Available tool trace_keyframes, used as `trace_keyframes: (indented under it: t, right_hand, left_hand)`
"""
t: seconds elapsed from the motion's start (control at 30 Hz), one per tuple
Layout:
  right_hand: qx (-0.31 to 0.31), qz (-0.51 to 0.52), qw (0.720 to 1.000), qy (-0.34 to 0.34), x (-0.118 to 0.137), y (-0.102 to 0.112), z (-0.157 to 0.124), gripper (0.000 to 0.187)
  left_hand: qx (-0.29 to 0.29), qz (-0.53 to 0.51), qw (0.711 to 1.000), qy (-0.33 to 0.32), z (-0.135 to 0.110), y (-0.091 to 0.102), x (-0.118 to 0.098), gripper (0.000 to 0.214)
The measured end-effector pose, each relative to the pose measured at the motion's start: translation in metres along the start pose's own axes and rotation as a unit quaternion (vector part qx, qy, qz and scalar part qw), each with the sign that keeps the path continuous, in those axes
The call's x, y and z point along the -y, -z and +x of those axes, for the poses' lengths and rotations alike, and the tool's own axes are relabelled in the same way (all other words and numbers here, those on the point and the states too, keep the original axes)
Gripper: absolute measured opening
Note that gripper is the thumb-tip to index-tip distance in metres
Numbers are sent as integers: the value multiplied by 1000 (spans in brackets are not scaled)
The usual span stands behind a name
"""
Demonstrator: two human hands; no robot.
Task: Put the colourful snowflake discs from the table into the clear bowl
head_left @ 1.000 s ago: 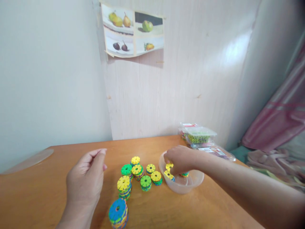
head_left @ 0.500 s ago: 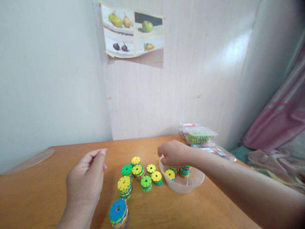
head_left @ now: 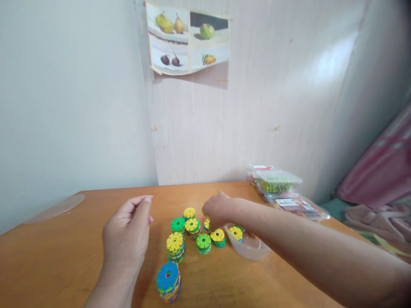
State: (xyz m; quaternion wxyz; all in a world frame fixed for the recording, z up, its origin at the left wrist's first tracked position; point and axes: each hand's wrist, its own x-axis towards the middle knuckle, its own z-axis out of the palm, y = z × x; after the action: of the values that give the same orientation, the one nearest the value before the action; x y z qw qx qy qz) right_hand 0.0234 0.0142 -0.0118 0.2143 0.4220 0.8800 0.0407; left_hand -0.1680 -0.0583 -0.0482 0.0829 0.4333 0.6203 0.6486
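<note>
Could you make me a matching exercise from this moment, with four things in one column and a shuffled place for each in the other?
Things
1. Left hand
2. Right hand
3. Blue-topped stack
4. Fruit pictures

Places
A. High up on the wall
B. Lowest in the picture of all the stacks
C. Further left in the picture than every stack
D. Partly hiding a yellow-topped stack

Right pairs: 1-C, 2-D, 3-B, 4-A

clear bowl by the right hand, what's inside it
A yellow-topped stack of discs shows inside the bowl, with slivers of other discs beyond it. The right forearm hides the bowl's far part and anything there.
</note>
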Motion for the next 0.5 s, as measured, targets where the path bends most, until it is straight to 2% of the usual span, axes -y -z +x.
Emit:
trace_keyframes:
  t: [0.13, 0.3, 0.4, 0.5]
  right_hand:
    - [29, 7, 1000, 1, 5, -1, 8, 46]
    - [31, 5, 999, -13, 6, -3, 12, 48]
    - [5, 12, 1000, -16, 2, -3, 8, 51]
    - [-46, 25, 999, -11, -8, -2, -2, 50]
  left_hand:
    - [-15, -5, 1000, 7, -3, -2, -7, 32]
    - [-22, -23, 999, 21, -6, -3, -13, 33]
    - [-22, -19, 999, 19, -4, -3, -9, 32]
    - [-13, -7, 1000, 8, -1, -1, -3, 32]
